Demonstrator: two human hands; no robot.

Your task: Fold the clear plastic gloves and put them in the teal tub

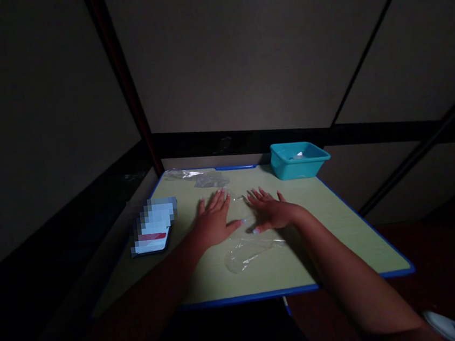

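A thin, clear plastic piece [246,254], perhaps a bag or disposable glove, lies spread on the pale green tabletop [340,240]. My left hand [215,220] rests flat on its left side, palm down with fingers spread. On its right side lies my right hand [267,209], also palm down, fingers apart. Both thumbs point inward with a small gap between them. Parts of the plastic under my palms are hidden. More crumpled clear plastic [211,180] lies beyond my left hand, near the table's far edge.
A turquoise basket [298,169] with something whitish inside stands at the far right corner. A phone [156,227] with a lit, pixelated screen lies at the left edge. Blue trim borders the table; a wall rises behind it.
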